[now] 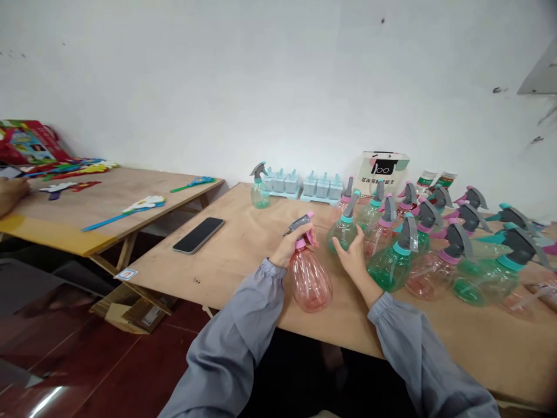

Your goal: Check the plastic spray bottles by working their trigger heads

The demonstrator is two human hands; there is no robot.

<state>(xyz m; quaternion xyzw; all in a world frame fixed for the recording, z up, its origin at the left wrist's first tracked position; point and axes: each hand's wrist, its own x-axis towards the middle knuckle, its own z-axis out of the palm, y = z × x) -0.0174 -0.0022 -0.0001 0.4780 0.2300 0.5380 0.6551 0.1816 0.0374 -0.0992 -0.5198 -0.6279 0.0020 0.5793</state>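
Note:
My left hand (296,241) is wrapped round the grey and pink spray head of a pink see-through spray bottle (311,281). That bottle is near the table's front edge, its head tilted a little to the left. My right hand (353,255) has thumb and fingers apart in front of a green spray bottle (342,233) with a turquoise collar; whether it touches the bottle I cannot tell. To the right stand several more spray bottles, among them a green one (389,270) and a pink one (429,273). Another green spray bottle (260,194) stands alone at the back left.
A phone (199,235) lies on the wooden table (243,255). Light blue ice-pop moulds (285,184) and a printed box (383,174) stand by the wall. On a second table (130,180) at left lie colourful hand-shaped clappers (143,204); another person's hand (12,194) rests there.

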